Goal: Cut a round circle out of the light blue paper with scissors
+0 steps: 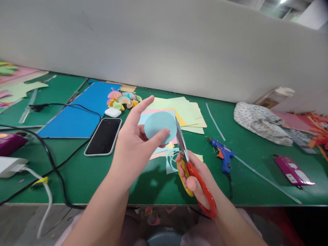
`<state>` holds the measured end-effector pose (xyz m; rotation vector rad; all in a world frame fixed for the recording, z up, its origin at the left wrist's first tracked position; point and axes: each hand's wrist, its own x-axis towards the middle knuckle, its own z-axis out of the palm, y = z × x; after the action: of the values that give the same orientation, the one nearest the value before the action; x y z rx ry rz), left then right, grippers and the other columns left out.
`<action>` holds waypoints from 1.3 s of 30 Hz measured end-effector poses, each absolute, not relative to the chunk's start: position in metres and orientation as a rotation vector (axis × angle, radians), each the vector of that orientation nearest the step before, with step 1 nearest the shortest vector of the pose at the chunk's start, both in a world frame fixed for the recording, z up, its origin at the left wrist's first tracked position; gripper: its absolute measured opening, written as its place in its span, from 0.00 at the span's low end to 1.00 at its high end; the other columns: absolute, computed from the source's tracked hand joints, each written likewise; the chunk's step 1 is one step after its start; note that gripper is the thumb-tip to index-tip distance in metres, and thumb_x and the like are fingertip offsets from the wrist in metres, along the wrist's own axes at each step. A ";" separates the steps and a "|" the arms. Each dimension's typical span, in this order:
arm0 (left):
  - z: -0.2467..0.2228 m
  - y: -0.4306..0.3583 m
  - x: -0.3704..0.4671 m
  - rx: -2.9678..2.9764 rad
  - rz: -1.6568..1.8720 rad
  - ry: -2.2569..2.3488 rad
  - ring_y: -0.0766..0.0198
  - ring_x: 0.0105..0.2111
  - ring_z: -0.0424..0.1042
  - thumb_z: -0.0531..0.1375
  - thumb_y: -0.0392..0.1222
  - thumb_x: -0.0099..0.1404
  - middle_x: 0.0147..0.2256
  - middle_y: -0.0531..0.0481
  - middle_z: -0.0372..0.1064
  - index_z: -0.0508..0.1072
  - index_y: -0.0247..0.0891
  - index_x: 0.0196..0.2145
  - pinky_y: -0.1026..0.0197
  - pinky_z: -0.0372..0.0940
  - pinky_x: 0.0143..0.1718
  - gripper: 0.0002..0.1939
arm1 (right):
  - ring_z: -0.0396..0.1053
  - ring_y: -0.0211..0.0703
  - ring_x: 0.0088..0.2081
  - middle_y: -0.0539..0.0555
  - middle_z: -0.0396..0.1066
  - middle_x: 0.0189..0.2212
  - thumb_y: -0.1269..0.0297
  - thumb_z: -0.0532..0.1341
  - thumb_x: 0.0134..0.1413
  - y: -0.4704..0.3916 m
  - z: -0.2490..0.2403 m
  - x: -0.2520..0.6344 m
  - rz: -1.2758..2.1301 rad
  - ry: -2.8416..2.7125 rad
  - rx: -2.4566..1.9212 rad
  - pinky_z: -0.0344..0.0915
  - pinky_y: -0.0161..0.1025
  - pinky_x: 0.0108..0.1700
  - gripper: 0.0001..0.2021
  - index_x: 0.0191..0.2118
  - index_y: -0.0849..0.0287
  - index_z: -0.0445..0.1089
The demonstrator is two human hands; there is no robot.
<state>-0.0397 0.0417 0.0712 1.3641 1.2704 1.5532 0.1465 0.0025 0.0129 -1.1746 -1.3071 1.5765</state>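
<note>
Between the thumb and fingers of my left hand (135, 143) is a light blue paper circle (159, 124), held up above the table. My right hand (198, 171) grips a pair of scissors (201, 189) with one red and one yellow handle. The scissor blades point up and away, close beside the circle's right edge; whether they touch it I cannot tell. Beneath my hands lie light blue paper offcuts (172, 160) with curved strips. Behind the circle rests a stack of pale green and yellow sheets (184, 111), partly covered by my left hand.
A phone (103, 136), a white case (113, 112), folded paper pieces (123, 99) and a blue board (74, 112) lie left. To the right are a blue glue gun (224, 153), clear glue sticks (266, 179), a purple power strip (293, 171) and a patterned cloth (258, 119). Black cables (53, 164) cross the left side.
</note>
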 end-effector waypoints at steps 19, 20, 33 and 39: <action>0.063 0.046 -0.043 1.327 1.629 1.118 0.66 0.23 0.75 0.72 0.38 0.58 0.26 0.58 0.75 0.69 0.46 0.63 0.61 0.80 0.26 0.36 | 0.46 0.37 0.26 0.43 0.56 0.25 0.20 0.65 0.22 0.003 0.018 0.147 1.529 -1.393 -1.225 0.47 0.37 0.29 0.45 0.40 0.53 0.68; 0.064 0.046 -0.043 1.329 1.632 1.115 0.66 0.23 0.75 0.72 0.38 0.58 0.26 0.58 0.75 0.69 0.46 0.63 0.61 0.80 0.26 0.36 | 0.46 0.37 0.26 0.43 0.56 0.25 0.20 0.65 0.22 0.004 0.019 0.147 1.539 -1.400 -1.225 0.46 0.37 0.29 0.45 0.40 0.53 0.67; 0.068 0.045 -0.042 1.313 1.650 1.110 0.66 0.23 0.76 0.72 0.39 0.58 0.25 0.58 0.76 0.68 0.42 0.63 0.62 0.80 0.25 0.36 | 0.45 0.37 0.26 0.42 0.55 0.23 0.20 0.65 0.24 0.003 0.022 0.147 1.546 -1.415 -1.192 0.44 0.37 0.29 0.44 0.40 0.54 0.66; 0.068 0.045 -0.044 1.313 1.648 1.137 0.66 0.22 0.75 0.73 0.39 0.58 0.25 0.59 0.76 0.69 0.44 0.63 0.63 0.80 0.25 0.37 | 0.45 0.37 0.26 0.42 0.55 0.22 0.21 0.66 0.24 0.003 0.021 0.146 1.537 -1.400 -1.197 0.44 0.37 0.29 0.43 0.39 0.54 0.67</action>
<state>-0.0441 0.0448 0.0681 1.3132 1.1367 1.6479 0.1463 0.0029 0.0209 -1.1968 -1.3995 1.5365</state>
